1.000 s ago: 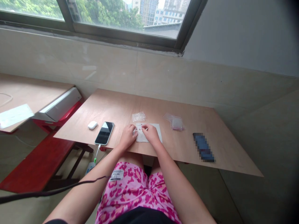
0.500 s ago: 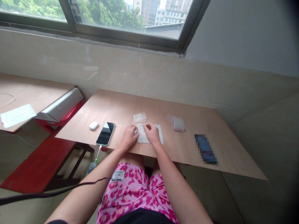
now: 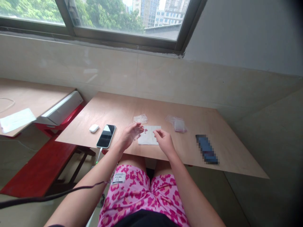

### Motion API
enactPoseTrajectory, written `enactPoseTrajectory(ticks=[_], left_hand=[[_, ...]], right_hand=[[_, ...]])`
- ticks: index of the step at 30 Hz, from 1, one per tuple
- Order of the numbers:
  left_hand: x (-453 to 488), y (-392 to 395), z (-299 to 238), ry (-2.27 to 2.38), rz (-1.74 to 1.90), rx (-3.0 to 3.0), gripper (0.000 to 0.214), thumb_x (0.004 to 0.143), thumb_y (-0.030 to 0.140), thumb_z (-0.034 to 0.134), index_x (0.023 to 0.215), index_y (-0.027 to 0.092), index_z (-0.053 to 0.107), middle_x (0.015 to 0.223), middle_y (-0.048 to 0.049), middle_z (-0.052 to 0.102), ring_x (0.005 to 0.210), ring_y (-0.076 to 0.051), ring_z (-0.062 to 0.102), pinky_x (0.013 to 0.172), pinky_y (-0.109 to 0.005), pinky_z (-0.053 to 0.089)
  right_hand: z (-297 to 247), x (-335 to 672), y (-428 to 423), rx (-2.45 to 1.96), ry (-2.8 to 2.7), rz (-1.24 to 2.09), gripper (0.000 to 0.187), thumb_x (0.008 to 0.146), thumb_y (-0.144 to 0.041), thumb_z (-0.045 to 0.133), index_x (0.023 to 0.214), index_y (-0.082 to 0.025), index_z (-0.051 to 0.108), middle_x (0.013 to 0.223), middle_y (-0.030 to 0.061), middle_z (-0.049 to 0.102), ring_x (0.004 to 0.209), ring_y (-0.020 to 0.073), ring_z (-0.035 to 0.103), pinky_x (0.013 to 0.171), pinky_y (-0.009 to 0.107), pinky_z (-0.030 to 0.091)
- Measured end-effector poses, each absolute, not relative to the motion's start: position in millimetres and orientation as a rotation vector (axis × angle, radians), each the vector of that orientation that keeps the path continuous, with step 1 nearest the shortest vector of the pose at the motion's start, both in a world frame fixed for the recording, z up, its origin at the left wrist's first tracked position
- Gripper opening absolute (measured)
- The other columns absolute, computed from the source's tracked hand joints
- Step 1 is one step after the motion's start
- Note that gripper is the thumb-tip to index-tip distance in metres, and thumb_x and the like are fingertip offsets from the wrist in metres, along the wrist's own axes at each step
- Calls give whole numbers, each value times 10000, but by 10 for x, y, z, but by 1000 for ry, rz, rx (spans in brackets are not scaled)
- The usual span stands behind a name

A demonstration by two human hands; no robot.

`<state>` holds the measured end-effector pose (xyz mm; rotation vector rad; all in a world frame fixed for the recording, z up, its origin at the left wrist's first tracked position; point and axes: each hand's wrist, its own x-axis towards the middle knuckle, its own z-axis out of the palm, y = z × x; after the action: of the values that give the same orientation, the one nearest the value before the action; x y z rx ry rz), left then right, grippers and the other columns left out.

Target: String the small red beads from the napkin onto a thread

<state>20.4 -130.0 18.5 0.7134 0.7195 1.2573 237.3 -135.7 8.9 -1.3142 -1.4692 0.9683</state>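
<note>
A white sheet of paper (image 3: pixel 149 138) lies near the table's front edge. Several small pinkish-red pieces (image 3: pixel 145 130) are scattered on its left part and on the wood beside it. My left hand (image 3: pixel 129 136) is raised over the left side of the sheet, fingers stretched and spread from the thumb. At the sheet's right side, my right hand (image 3: pixel 164 140) has thumb and fingers pinched together; whatever is between them is too small to make out. Just beyond the paper is a small pile of clear plastic bags (image 3: pixel 140 119).
More clear bags with pink edges (image 3: pixel 179 124) lie to the right. A dark, pixelated phone-shaped object (image 3: pixel 207 149) is farther right. On the left are a phone (image 3: pixel 106 136) on a white cable and a white earbud case (image 3: pixel 94 128). Behind the table (image 3: pixel 123 102) stands a tiled wall.
My hands have moved apart, the left lifting and opening, the right shifting right. The small pinkish-red pieces now show on and beside the paper. The view has shifted slightly.
</note>
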Motion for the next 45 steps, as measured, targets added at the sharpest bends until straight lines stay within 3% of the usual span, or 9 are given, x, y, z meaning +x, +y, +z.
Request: enactPoseTrajectory(ticks=[11,20,22,25,27,29,35,40,45], left_hand=[[332,-1505,485,445,1146,592,270,965,347,641,1101,158,778,1103,-101,786,1133,-278,711,1109,-475,480],[506,-1688,584,637,864,1010,364,990,443,605,1141,160,777,1130,-137,783,1132,-288,708,1096,-457,465],[560,-1753,619,698,758,1195,382,1009,481,572,1113,180,783,1119,-119,777,1111,-264,695,1033,-408,491],[637,-1836,650,741,575,1451,465,1021,555,518,1018,165,772,920,-75,748,866,-204,667,794,-318,505],[685,-1870,653,751,474,1605,532,1026,594,474,943,147,752,766,-35,680,703,-164,589,676,-281,449],[729,-1887,646,772,418,1722,559,1024,612,458,898,148,744,724,-22,655,666,-159,561,654,-276,430],[767,-1867,582,819,477,1731,428,986,544,591,1180,203,764,1150,-74,769,1085,-272,677,947,-343,502],[727,-1883,520,976,450,1708,489,1010,569,524,1116,178,798,1067,-83,796,1017,-288,708,914,-373,531],[776,-1963,480,984,586,1657,453,961,513,639,1289,210,714,1188,-104,762,1037,-269,702,908,-376,546]], right_hand=[[125,2796,-1692,-1400,-1464,1007,479,876,-630,653,913,-157,719,731,49,659,598,175,552,566,282,430],[478,2947,-1779,-1341,-1632,937,368,949,-529,623,955,-180,737,814,54,688,693,184,596,617,280,471],[549,2927,-1864,-1281,-1690,954,315,953,-489,644,1005,-195,744,880,55,705,719,178,619,621,273,475],[587,2886,-2006,-1171,-1761,1035,265,962,-449,658,1052,-215,741,988,60,708,731,160,638,599,258,473],[568,2879,-2082,-1125,-1803,1062,238,980,-428,638,1000,-215,742,968,54,694,720,148,623,591,251,463],[527,2900,-2133,-1106,-1822,1049,230,992,-401,619,937,-209,733,920,46,676,713,143,600,592,248,450],[436,3040,-2156,-1143,-1805,1038,234,994,-396,629,938,-202,747,905,40,690,684,135,589,608,255,447],[404,3107,-2095,-1170,-1749,1037,257,987,-399,631,886,-190,742,813,19,668,658,135,571,597,255,429],[371,3133,-2093,-1193,-1731,1048,238,974,-372,638,877,-184,747,819,21,669,654,134,572,593,250,431]])
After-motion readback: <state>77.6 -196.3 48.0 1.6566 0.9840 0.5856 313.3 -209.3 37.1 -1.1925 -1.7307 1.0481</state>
